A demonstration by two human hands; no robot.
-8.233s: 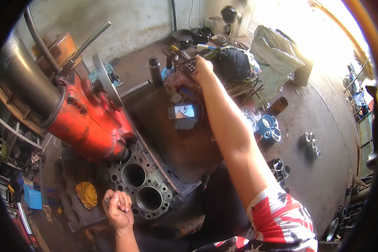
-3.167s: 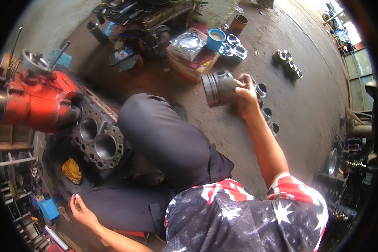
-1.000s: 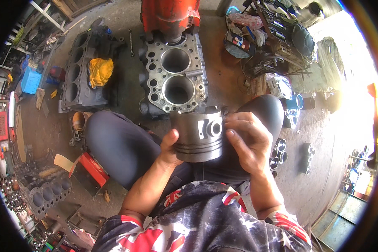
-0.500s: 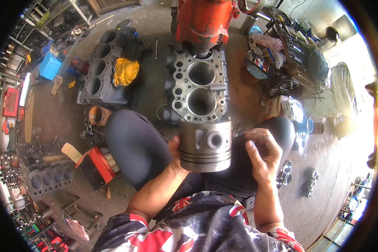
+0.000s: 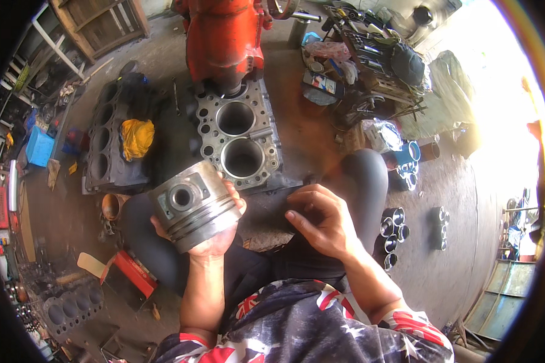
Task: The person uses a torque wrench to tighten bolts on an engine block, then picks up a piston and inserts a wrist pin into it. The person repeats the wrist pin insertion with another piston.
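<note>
Tilted toward the left, a grey metal piston point(image 5: 195, 204) with grooves round one end and a pin hole in its side rests in my left hand point(image 5: 215, 243), whose fingers wrap round it. My right hand point(image 5: 326, 221) hovers to the right of it, over my lap, fingers loosely bent and apart with nothing in them. Just beyond both hands stands an engine block point(image 5: 270, 158) with round bores in its flat top. A short metal pin point(image 5: 261, 133) lies on that top, between two bores. Over the block's far end stands a red machine point(image 5: 224, 45).
To the left is a second, darker engine block point(image 5: 116, 181) with a yellow cloth point(image 5: 137, 139) on it. A red carton point(image 5: 133, 273) lies open by my left leg. Several metal cylinders point(image 5: 393, 225) stand on the floor at right. A cluttered tool bench point(image 5: 375, 63) is at far right.
My left hand has carried the piston leftward and tilted it. The right hand stays empty, its fingers still bent. The view has shifted, so the block sits farther left.
</note>
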